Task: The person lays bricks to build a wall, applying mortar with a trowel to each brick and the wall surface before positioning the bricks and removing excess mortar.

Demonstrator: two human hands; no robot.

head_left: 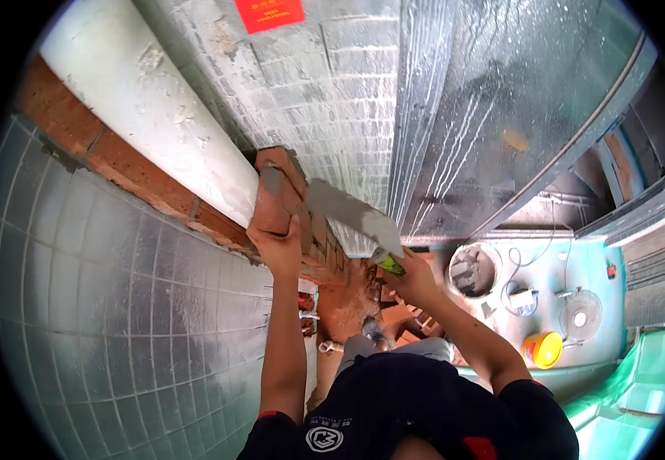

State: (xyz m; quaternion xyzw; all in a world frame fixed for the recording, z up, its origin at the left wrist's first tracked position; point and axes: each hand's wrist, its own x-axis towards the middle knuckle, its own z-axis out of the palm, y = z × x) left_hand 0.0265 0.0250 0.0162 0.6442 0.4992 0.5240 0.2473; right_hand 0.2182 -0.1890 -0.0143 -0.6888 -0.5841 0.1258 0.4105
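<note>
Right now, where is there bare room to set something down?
The pale floor looks bare between the round fan and the small red object. Crowded: near the foot, among loose bricks; and at the brick pier, where the left hand grasps a brick beside the trowel.

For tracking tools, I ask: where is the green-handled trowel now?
Near the head view's centre, the trowel is in the right grip, just right of the red bricks.
</note>
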